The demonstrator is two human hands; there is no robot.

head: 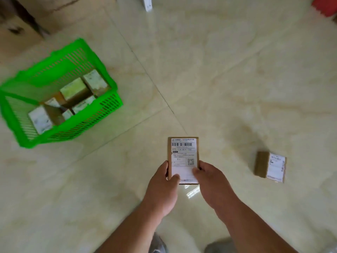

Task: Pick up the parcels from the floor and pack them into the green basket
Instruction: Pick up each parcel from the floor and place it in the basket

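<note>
A small brown cardboard parcel [183, 154] with a white shipping label faces up at the centre of the head view, held above the floor. My left hand [163, 187] grips its lower left edge and my right hand [212, 183] grips its lower right edge. The green slatted basket [102, 114] stands on the floor to the left and holds several labelled parcels [74, 90]. Another brown parcel [270, 166] with a white label lies on the floor to the right.
The floor is pale glossy tile with dark grout lines. Brown cardboard boxes [45, 13] stand at the top left behind the basket. A white object [148, 3] is at the top centre and something red [326, 5] at the top right corner.
</note>
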